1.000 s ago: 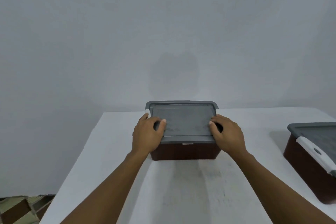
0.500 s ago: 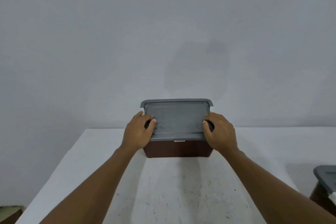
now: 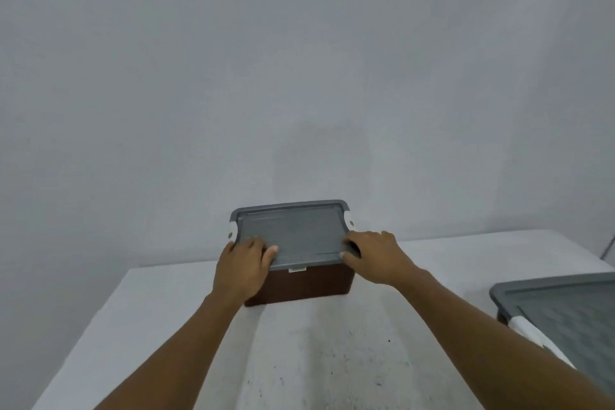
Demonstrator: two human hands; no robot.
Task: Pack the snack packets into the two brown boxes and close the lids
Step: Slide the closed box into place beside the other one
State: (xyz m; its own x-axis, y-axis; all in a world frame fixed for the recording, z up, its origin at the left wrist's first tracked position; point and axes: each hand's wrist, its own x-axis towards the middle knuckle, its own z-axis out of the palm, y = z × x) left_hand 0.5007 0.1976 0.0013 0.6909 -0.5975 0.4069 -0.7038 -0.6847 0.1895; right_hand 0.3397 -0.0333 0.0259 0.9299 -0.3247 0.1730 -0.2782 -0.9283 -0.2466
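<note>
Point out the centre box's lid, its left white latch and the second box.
centre box's lid (image 3: 296, 236): head view, middle of top
left white latch (image 3: 232, 229): head view, its middle
second box (image 3: 565, 319): head view, its grey lid

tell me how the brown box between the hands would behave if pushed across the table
Probably slides rather than tips: the brown box sits low and wide, flat on the table. Its walls look rigid, so it should keep its shape. The grey lid looks seated, so likely stays on.
</note>
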